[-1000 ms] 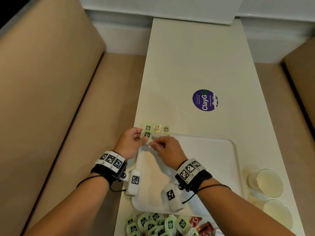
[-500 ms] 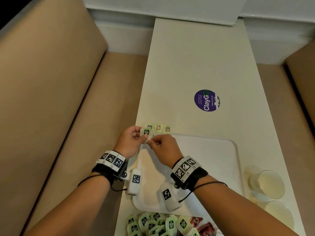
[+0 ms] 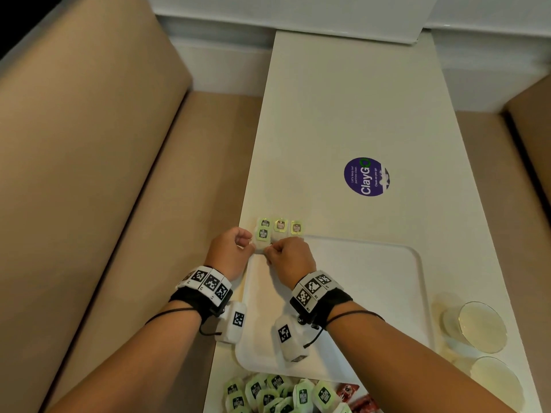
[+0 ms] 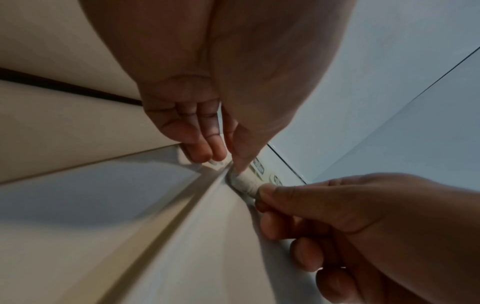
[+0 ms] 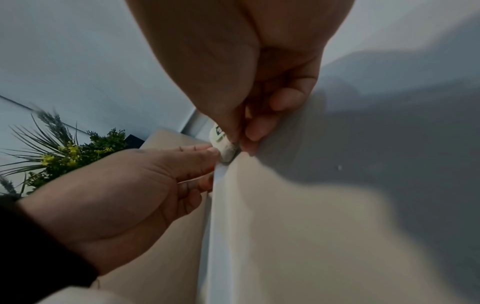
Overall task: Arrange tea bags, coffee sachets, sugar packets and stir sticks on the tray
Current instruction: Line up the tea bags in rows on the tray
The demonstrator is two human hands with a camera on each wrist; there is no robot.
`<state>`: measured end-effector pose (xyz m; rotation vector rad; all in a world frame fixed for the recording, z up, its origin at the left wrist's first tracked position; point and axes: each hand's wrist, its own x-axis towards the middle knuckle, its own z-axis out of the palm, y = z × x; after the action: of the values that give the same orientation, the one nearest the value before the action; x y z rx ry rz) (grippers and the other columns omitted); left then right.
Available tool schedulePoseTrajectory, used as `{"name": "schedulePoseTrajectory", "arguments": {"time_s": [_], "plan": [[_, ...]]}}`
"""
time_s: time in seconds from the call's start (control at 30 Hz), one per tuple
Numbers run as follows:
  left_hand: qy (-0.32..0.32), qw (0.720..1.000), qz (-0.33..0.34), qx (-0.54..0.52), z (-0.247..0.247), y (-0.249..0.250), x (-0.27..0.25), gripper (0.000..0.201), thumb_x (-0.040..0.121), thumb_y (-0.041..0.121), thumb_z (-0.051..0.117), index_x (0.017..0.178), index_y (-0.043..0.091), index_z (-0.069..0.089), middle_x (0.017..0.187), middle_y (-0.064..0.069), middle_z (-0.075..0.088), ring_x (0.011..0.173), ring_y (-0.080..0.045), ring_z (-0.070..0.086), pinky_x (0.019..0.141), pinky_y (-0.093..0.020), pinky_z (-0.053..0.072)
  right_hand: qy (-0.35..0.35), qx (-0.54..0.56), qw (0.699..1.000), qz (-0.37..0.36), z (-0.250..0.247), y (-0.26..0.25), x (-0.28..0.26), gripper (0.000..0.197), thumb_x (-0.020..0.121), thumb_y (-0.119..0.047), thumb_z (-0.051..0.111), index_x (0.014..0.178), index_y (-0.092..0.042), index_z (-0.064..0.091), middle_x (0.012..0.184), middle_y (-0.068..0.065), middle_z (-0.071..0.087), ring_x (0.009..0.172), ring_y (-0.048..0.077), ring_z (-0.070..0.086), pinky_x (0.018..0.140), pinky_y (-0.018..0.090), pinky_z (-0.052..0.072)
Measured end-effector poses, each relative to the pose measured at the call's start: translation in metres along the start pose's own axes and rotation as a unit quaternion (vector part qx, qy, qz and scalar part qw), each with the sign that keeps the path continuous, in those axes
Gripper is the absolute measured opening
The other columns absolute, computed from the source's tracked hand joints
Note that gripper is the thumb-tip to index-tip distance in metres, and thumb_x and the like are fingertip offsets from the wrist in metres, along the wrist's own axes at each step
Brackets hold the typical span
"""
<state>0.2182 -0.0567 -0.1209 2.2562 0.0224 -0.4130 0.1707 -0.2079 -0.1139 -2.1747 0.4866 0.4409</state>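
Head view: one tea bag point(image 3: 262, 237) is pinched from both sides at the tray's point(image 3: 372, 281) far-left corner, left hand point(image 3: 231, 251) on its left edge, right hand point(image 3: 290, 256) on its right, fingers of both curled onto it. In the wrist views the bag is seen low over the tray rim, thumb tips clamped on the white pouch; whether it already touches the tray cannot be told. Three tea bags point(image 3: 280, 225) are lined up just beyond, along the tray's far edge, so a second row is judged to be in progress. For a clean placement, the bag should be lowered flat, label up, squared to the bag behind it and kept inside the rim rather than riding on it. Both pinches are best released together so the light pouch is not dragged askew. The remaining pile of tea bags point(image 3: 277, 393) and red sachets point(image 3: 356, 397) is left on the table point(image 3: 343, 99) by the tray's near edge.
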Motion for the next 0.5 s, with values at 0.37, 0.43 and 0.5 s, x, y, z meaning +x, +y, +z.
{"name": "schedulePoseTrajectory", "arguments": {"time_s": [0.37, 0.43, 0.5], "plan": [[0.000, 1.000, -0.012, -0.001, 0.000, 0.001, -0.002, 0.015, 0.088, 0.015, 0.072, 0.101, 0.018, 0.066, 0.082, 0.008, 0.065, 0.076, -0.014, 0.062, 0.074, -0.025, 0.048, 0.007, -0.026, 1.000, 0.011, -0.002, -0.004, 0.003, 0.036, 0.095, -0.039, 0.060, 0.063, -0.021, 0.059, 0.062, -0.003, 0.057, 0.062, 0.018, 0.055, 0.055, 0.025, 0.037], [0.000, 1.000, -0.017, 0.002, -0.005, 0.002, -0.007, 0.016, 0.088, 0.017, 0.072, 0.102, 0.018, 0.065, 0.082, 0.008, 0.065, 0.076, -0.012, 0.062, 0.075, -0.025, 0.047, 0.002, -0.032, 0.999, -0.007, -0.007, -0.005, -0.004, 0.035, 0.095, -0.037, 0.060, 0.064, -0.021, 0.059, 0.063, -0.002, 0.059, 0.063, 0.018, 0.056, 0.058, 0.026, 0.039], [-0.008, 1.000, -0.012, 0.007, -0.011, 0.003, -0.015, 0.016, 0.088, 0.019, 0.071, 0.103, 0.018, 0.066, 0.084, 0.007, 0.066, 0.077, -0.010, 0.061, 0.074, -0.023, 0.046, -0.011, -0.045, 0.998, -0.039, -0.016, -0.004, -0.017, 0.031, 0.096, -0.035, 0.060, 0.072, -0.017, 0.067, 0.070, 0.000, 0.066, 0.067, 0.017, 0.060, 0.063, 0.028, 0.044]]}}
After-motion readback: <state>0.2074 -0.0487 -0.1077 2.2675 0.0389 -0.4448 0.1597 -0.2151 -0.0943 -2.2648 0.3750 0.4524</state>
